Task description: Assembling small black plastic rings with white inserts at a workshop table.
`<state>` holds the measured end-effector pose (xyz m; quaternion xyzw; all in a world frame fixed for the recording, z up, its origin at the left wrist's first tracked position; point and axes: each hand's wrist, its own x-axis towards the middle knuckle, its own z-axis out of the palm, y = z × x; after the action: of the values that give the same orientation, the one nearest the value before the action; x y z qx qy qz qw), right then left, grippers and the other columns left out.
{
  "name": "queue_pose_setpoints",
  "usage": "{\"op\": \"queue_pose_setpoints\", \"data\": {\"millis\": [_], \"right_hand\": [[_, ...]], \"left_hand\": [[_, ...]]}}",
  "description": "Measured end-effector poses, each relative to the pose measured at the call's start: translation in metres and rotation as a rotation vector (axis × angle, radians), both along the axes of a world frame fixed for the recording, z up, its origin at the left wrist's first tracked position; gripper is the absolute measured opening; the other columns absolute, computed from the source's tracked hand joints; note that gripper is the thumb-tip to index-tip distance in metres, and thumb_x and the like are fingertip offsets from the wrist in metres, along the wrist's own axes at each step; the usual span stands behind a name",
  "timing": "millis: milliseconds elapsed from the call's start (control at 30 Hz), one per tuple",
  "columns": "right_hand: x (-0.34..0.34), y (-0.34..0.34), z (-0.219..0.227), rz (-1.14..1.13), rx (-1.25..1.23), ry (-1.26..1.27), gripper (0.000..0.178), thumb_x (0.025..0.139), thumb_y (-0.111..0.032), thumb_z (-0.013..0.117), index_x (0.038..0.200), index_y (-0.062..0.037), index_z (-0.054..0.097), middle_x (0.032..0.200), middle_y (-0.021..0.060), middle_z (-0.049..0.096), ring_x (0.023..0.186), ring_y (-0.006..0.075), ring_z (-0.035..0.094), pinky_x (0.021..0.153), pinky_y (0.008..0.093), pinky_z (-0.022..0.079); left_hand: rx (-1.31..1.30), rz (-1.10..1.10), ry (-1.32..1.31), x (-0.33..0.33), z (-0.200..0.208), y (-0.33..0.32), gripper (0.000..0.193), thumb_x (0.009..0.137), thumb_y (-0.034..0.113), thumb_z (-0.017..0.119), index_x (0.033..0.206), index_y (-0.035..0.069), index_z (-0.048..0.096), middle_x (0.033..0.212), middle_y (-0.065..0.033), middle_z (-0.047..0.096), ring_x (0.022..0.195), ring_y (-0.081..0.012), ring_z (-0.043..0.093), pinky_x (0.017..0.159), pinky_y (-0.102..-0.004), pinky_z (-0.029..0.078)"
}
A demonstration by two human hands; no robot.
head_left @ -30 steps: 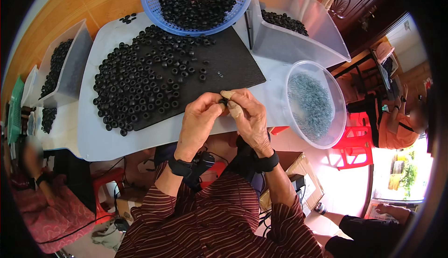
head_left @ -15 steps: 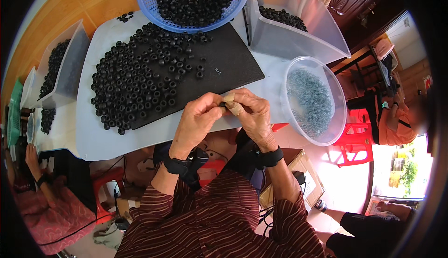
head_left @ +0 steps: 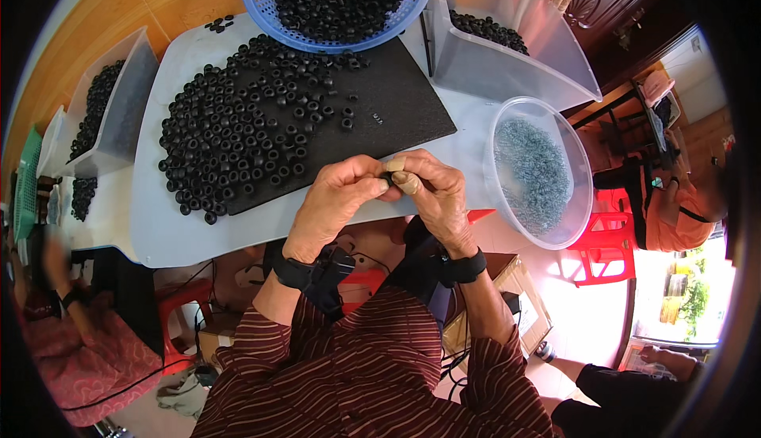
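My two hands meet over the near edge of the table, fingers pinched around one small black ring-shaped piece (head_left: 388, 177). My left hand (head_left: 333, 200) grips it from the left with thumb and forefinger. Tan wraps cover fingertips of my right hand (head_left: 434, 196), which is closed on the piece from the other side; the fingers hide most of it. Just beyond my hands lies a black mat (head_left: 404, 113). A broad heap of similar black rings (head_left: 230, 137) spreads over the mat's left part and onto the white tabletop.
A blue basket (head_left: 252, 10) of black rings stands at the back. Right of it is a clear bin (head_left: 507, 77); nearer sits a clear round tub (head_left: 585, 200) of tiny bluish translucent pieces. Another bin (head_left: 131, 113) stands left. Co-workers sit at left and right, near red stools (head_left: 606, 236).
My hands stay pinched together at nearly the same spot, the fingers slightly shifted around the black piece. The whole view has moved a little. The co-worker's hand at left is blurred by motion.
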<state>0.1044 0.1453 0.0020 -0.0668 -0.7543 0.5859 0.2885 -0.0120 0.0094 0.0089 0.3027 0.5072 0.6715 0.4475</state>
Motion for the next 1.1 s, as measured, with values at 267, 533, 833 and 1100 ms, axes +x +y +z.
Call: {"op": "queue_pose_setpoints", "data": {"millis": [267,533,833,1100], "right_hand": [[0.003,-0.008,0.003,-0.091,-0.158,-0.068,0.022,0.093,-0.009,0.059,0.112,0.0018,0.063,0.095,0.0055,0.066,0.089,0.0110,0.060,0.081,0.0252,0.049],[0.001,-0.010,0.001,-0.087,-0.222,-0.038,0.016,0.093,-0.007,0.059,0.104,0.0040,0.063,0.095,0.0060,0.065,0.088,0.0098,0.060,0.079,0.0244,0.049],[-0.002,-0.006,0.009,-0.069,-0.158,-0.142,0.014,0.089,-0.004,0.062,0.101,0.0035,0.063,0.078,0.0021,0.065,0.077,0.0054,0.058,0.069,0.0216,0.048],[0.000,0.003,0.005,-0.004,-0.163,-0.164,0.013,0.088,-0.003,0.062,0.098,0.0034,0.068,0.083,0.0043,0.064,0.074,0.0080,0.055,0.068,0.0221,0.046]], "left_hand": [[-0.010,0.109,-0.016,0.008,0.001,0.000,0.018,0.090,0.003,0.055,0.106,-0.006,0.060,0.095,-0.0087,0.067,0.087,-0.0120,0.064,0.083,-0.0255,0.050],[0.026,0.200,0.083,0.015,-0.006,0.004,0.013,0.087,0.003,0.056,0.099,-0.002,0.060,0.081,-0.0004,0.065,0.073,-0.0012,0.052,0.064,-0.0170,0.041],[0.050,0.310,0.180,0.024,-0.003,0.007,0.009,0.087,0.002,0.058,0.096,0.000,0.059,0.076,0.0042,0.057,0.067,-0.0005,0.045,0.057,-0.0173,0.038],[0.039,0.252,0.179,0.021,-0.011,0.005,0.009,0.088,0.003,0.058,0.095,-0.001,0.059,0.079,0.0022,0.060,0.067,-0.0003,0.045,0.057,-0.0174,0.038]]}}
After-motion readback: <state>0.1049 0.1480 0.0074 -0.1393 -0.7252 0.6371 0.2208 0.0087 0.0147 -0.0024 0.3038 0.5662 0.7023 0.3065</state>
